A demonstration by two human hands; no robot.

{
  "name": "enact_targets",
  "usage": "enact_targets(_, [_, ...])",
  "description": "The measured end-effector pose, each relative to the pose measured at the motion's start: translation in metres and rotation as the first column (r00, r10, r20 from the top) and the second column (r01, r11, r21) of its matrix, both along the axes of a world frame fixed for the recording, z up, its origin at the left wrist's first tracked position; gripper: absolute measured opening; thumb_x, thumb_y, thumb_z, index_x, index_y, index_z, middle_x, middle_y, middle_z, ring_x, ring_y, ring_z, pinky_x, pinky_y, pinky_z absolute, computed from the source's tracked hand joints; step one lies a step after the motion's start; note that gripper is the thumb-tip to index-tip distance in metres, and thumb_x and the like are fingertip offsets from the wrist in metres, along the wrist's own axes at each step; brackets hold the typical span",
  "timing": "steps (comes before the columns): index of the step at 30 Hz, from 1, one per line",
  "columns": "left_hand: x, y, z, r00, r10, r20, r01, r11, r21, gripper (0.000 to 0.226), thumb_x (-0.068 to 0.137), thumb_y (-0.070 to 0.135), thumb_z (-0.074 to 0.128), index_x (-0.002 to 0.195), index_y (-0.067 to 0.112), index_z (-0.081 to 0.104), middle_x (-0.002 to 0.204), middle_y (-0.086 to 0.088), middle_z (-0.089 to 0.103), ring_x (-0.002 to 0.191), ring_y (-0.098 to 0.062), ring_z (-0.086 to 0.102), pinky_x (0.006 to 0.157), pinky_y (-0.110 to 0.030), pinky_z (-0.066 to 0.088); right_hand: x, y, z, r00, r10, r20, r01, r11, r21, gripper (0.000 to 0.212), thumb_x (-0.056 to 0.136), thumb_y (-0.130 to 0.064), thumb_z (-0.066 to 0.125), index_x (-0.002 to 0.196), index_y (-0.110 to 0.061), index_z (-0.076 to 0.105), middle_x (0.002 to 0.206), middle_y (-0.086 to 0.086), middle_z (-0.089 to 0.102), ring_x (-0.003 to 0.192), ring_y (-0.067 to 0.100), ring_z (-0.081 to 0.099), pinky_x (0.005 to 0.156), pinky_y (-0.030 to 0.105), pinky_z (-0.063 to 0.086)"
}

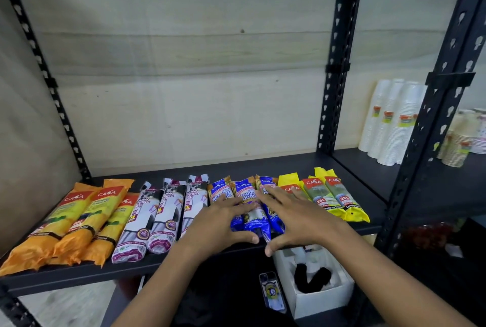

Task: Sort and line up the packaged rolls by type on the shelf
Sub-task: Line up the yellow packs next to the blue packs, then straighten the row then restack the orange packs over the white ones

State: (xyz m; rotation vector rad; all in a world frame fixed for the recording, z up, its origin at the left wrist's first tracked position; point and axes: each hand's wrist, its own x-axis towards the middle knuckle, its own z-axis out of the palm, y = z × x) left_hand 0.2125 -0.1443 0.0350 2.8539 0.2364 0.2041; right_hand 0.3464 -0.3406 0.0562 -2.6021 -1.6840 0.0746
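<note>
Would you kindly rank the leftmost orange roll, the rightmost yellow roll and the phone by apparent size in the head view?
1. leftmost orange roll
2. rightmost yellow roll
3. phone
Wide-angle stretch may exaggerate the orange roll.

The black shelf (263,166) carries one row of packaged rolls lying side by side, ends toward the front edge: three orange rolls (89,219) at the left, then three white-and-purple rolls (164,219), three blue rolls (246,191), and three yellow rolls (319,195), angled slightly.
</note>
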Motion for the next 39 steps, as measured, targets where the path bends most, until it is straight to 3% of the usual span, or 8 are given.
enact_targets(3, [0.003, -0.012, -0.014, 0.991, 0.046, 0.125, -0.06, 0.992, 0.108, 0.09, 0.062, 0.091, 0.048, 0.141, 0.048, 0.043, 0.147, 0.014, 0.046, 0.138, -0.016, 0.038, 0.103, -0.042, 0.044, 0.004, 0.008, -0.017, 0.998, 0.002, 0.061, -0.005, 0.999, 0.045, 0.127, 0.062, -0.089, 0.062, 0.158, -0.036, -0.001, 0.168, 0.0, -0.003, 0.154, 0.023, 0.0, 0.121, 0.045, 0.015])
enact_targets(7, [0.007, -0.015, -0.025, 0.974, 0.058, 0.22, -0.095, 0.982, 0.163, 0.086, 0.064, 0.089, 0.048, 0.138, 0.045, 0.045, 0.14, 0.015, 0.049, 0.133, -0.017, 0.043, 0.099, -0.042, 0.047, 0.003, 0.01, -0.021, 0.995, 0.023, 0.093, -0.029, 0.997, 0.073, 0.125, 0.064, -0.089, 0.06, 0.159, -0.035, -0.002, 0.168, 0.001, -0.001, 0.154, 0.024, 0.003, 0.121, 0.043, 0.017])
enact_targets(12, [-0.01, 0.0, -0.004, 0.993, 0.022, 0.119, -0.008, 0.993, -0.119, 0.107, 0.059, 0.086, 0.065, 0.149, 0.051, 0.02, 0.159, 0.011, 0.019, 0.148, -0.014, 0.019, 0.116, -0.042, 0.031, -0.008, 0.002, -0.006, 0.998, 0.025, -0.059, -0.02, 0.996, 0.091, 0.121, 0.065, -0.091, 0.056, 0.151, -0.051, -0.018, 0.165, -0.013, -0.021, 0.151, 0.011, -0.02, 0.119, 0.045, 0.016])
enact_targets(18, [-0.018, 0.009, 0.015, 0.987, 0.086, -0.135, -0.072, 0.992, 0.104, 0.097, 0.08, 0.077, 0.05, 0.158, 0.033, 0.012, 0.167, 0.0, 0.006, 0.152, -0.024, 0.011, 0.12, -0.04, 0.014, -0.017, 0.016, -0.021, 0.995, -0.007, -0.097, 0.013, 0.998, 0.065, 0.095, 0.086, -0.083, 0.038, 0.155, -0.043, -0.014, 0.164, -0.01, -0.023, 0.149, 0.012, -0.025, 0.123, 0.049, 0.01])
enact_targets(23, [-0.02, 0.004, 0.006, 0.992, 0.099, -0.072, -0.083, 0.976, 0.2, 0.079, 0.092, 0.066, 0.047, 0.157, 0.032, 0.017, 0.165, -0.002, 0.015, 0.148, -0.024, 0.025, 0.116, -0.036, 0.027, -0.017, 0.021, -0.034, 1.0, -0.003, -0.029, 0.007, 0.992, 0.128, 0.085, 0.093, -0.073, 0.037, 0.158, -0.034, -0.002, 0.167, -0.006, -0.014, 0.151, 0.016, -0.02, 0.124, 0.044, 0.006])
enact_targets(28, [-0.014, -0.003, 0.003, 0.994, 0.094, -0.062, -0.074, 0.959, 0.273, 0.075, 0.092, 0.057, 0.048, 0.155, 0.025, 0.024, 0.162, -0.008, 0.023, 0.15, -0.031, 0.015, 0.119, -0.042, 0.022, -0.018, 0.02, -0.036, 1.0, 0.002, -0.005, -0.001, 0.984, 0.176, 0.086, 0.091, -0.076, 0.035, 0.159, -0.032, 0.005, 0.168, -0.007, -0.008, 0.153, 0.015, -0.015, 0.123, 0.04, -0.002])
enact_targets(32, [-0.013, -0.002, 0.012, 0.991, 0.06, -0.119, -0.031, 0.972, 0.233, 0.071, 0.093, 0.046, 0.054, 0.154, 0.022, 0.027, 0.161, -0.007, 0.019, 0.15, -0.028, 0.014, 0.113, -0.042, 0.035, -0.013, 0.021, -0.037, 1.0, 0.003, 0.025, -0.007, 0.98, 0.198, 0.095, 0.084, -0.085, 0.033, 0.158, -0.03, 0.011, 0.167, -0.011, -0.013, 0.151, 0.01, -0.019, 0.124, 0.048, -0.005])
enact_targets(39, [-0.013, -0.009, -0.004, 0.987, 0.053, -0.153, -0.014, 0.969, 0.248, 0.081, 0.095, 0.023, 0.049, 0.158, 0.023, -0.002, 0.166, -0.006, -0.007, 0.152, -0.03, -0.008, 0.123, -0.045, 0.011, -0.013, 0.028, -0.044, 0.999, 0.007, 0.034, -0.015, 0.973, 0.232, 0.094, 0.087, -0.078, 0.039, 0.159, -0.033, -0.001, 0.168, -0.008, 0.002, 0.153, 0.012, -0.011, 0.124, 0.047, 0.004])
